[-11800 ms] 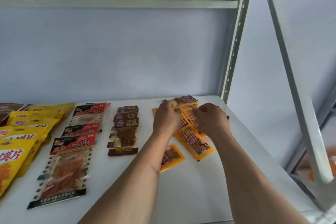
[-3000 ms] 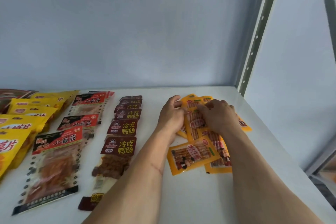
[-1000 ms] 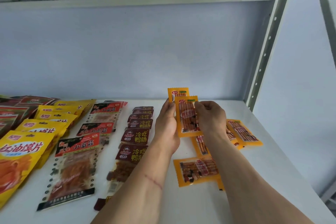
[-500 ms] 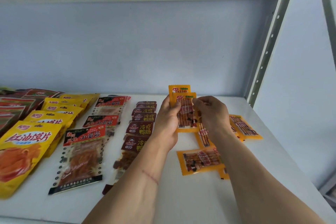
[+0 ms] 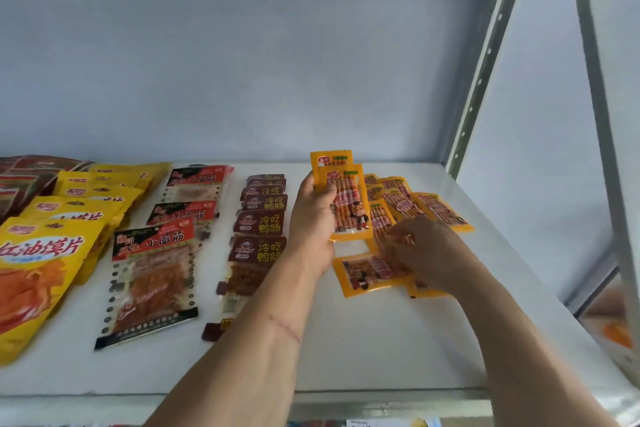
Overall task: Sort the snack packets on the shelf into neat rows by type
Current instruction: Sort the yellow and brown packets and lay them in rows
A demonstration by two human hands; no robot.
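Orange packets (image 5: 349,204), clear window w/ red sticks: 2 gripped upright by left hand (image 5: 311,218), center frame; right hand (image 5: 424,251) fingers blurred, can't tell, over loose pile (image 5: 401,199).

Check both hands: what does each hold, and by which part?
Left hand grips two upright orange packets by their left edge. Right hand reaches onto the loose orange packets; any grip cannot be told.
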